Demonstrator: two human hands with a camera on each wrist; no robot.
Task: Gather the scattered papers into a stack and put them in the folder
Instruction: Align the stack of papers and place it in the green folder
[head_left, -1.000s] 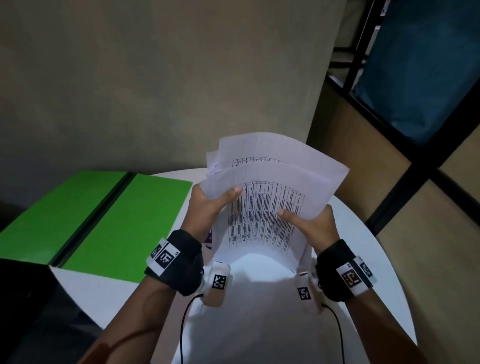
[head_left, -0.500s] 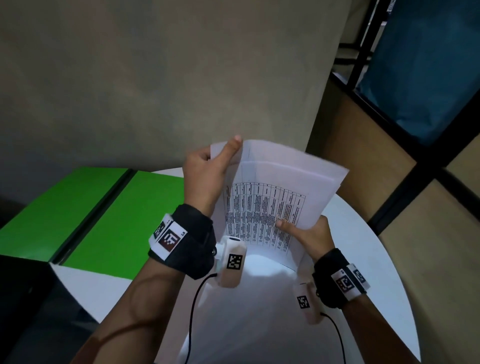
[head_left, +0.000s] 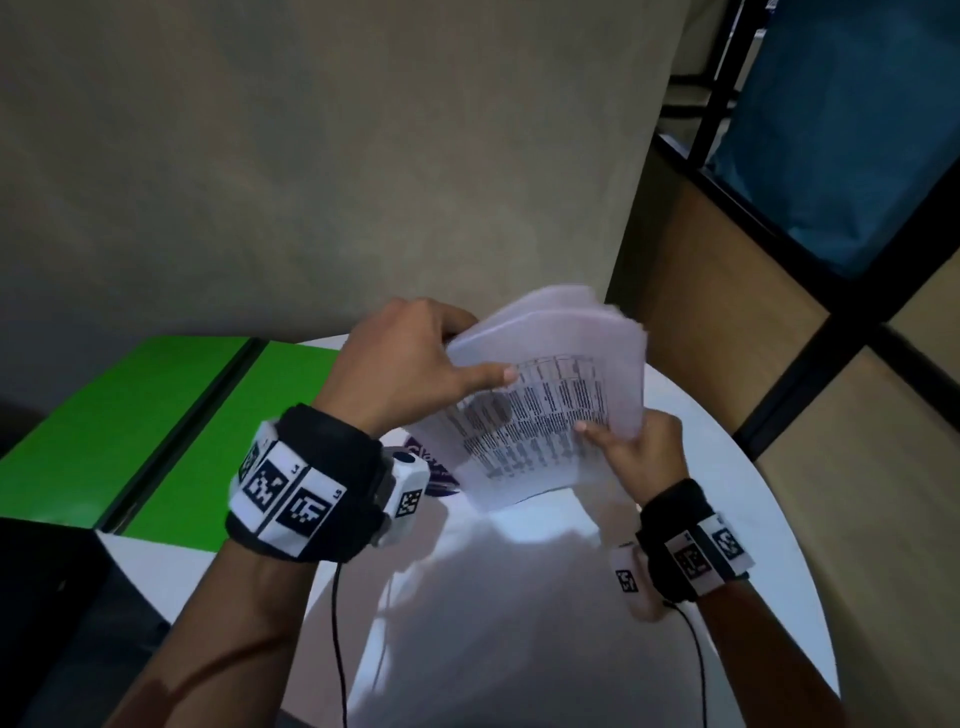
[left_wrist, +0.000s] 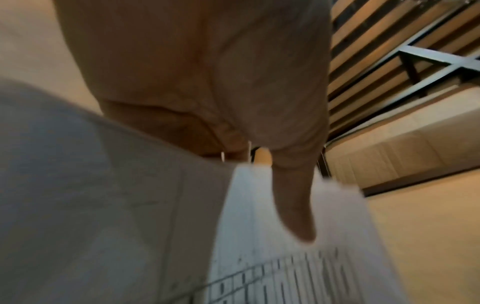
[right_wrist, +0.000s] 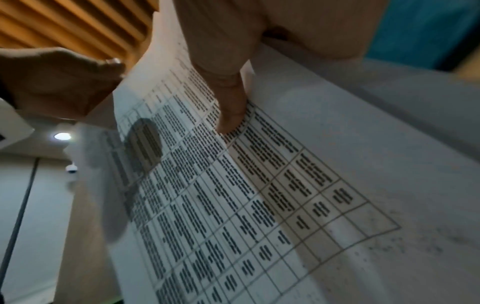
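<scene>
Green folder (head_left: 171, 415) lies open on white table (head_left: 519, 623) — left of held papers (head_left: 545, 405).

Both forearms reach forward, each wrist wrapped in a black band with coded tags. Left hand (head_left: 410, 364) raised, thumb laid across the papers (head_left: 550, 395), fingers curled behind. Right hand (head_left: 641, 449) lower, pinching their near edge, thumb on top.

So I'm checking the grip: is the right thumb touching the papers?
Touching. In the right wrist view the right hand presses its thumb tip onto the printed table on the papers.
</scene>
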